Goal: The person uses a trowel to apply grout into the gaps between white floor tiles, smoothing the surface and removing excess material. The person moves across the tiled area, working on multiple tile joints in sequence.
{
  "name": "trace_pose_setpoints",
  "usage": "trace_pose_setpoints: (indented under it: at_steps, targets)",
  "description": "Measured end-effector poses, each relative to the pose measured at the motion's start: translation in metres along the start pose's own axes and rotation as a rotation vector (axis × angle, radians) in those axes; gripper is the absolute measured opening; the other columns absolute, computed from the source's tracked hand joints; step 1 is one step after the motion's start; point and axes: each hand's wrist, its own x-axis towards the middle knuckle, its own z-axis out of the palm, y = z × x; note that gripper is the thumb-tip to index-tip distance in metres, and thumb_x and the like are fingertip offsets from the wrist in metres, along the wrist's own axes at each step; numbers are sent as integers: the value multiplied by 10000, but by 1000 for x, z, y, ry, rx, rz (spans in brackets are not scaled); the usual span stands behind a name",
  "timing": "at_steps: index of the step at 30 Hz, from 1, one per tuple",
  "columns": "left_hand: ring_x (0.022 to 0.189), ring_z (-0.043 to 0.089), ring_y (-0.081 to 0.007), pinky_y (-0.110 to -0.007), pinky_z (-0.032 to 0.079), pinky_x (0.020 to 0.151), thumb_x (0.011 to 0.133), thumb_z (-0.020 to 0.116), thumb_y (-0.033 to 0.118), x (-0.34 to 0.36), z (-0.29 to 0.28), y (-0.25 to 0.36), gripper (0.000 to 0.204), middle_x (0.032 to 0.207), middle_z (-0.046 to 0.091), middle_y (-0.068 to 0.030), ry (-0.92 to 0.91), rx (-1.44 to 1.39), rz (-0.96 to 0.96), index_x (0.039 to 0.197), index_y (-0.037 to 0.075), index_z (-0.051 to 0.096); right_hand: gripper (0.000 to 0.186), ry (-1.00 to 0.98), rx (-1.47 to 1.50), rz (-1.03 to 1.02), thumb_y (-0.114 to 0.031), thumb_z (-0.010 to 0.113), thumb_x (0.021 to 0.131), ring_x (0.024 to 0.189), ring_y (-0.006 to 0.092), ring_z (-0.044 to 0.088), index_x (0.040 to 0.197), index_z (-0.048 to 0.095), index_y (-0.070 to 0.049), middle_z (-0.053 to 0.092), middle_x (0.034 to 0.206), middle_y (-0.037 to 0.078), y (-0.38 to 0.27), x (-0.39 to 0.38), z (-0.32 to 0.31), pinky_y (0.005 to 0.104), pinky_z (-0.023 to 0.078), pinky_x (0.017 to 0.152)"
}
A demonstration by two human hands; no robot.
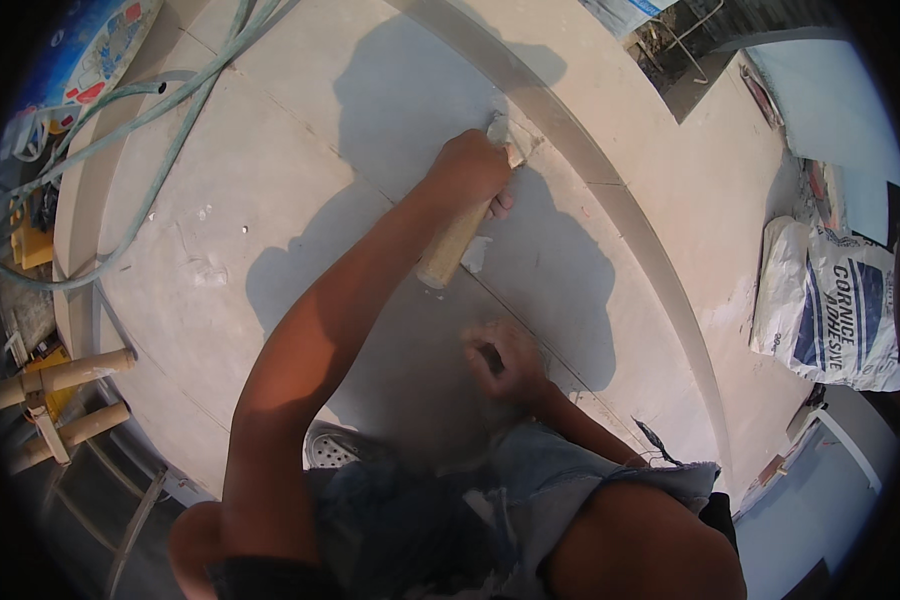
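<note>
Head view — left hand point(475, 168) closed round pale rod point(450, 245), right hand point(520, 368) blurred, grip unclear — white-and-blue bag point(832, 305), contents hidden

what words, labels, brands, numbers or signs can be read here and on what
White bag, right: large dark-blue sideways lettering, legible but not copied here; its smaller print is too small to read.
Colourful blue sack, upper left: printed, no words clear.
Blue-and-white wrapper, top edge: cut off, unreadable.
</note>
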Motion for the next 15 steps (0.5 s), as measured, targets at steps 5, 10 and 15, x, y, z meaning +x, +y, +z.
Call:
trace_pose_setpoints:
  at_steps: [5,10,15]
  targets:
    - [656,743,-244,-390,602,633,1102,501,224,-9,6,-5,381,774,735,-186,7,80,-21,1024,-126,629,204,121,-71,-108,-120,722,950,868,329,714,1139,679,-57,721,984,144,-2,0,3,429,576,783]
    - [636,765,-247,-368,620,612,1078,517,166,13,-2,5,317,764,764,-199,6,80,11,1012,-107,663,213,108,14,-132,-119,725,948,855,317,717,1148,684,-62,712,968,133,2,8,5,414,573,760]
    - [682,742,-263,-394,587,620,1097,508,260,-3,0,-8,441,815,732,-213,-30,1,-10,1099,-173,590,227,48,11,34,-164,708,975,973,328,712,1178,711,-62,734,1081,161,1,-2,-3,429,566,858]
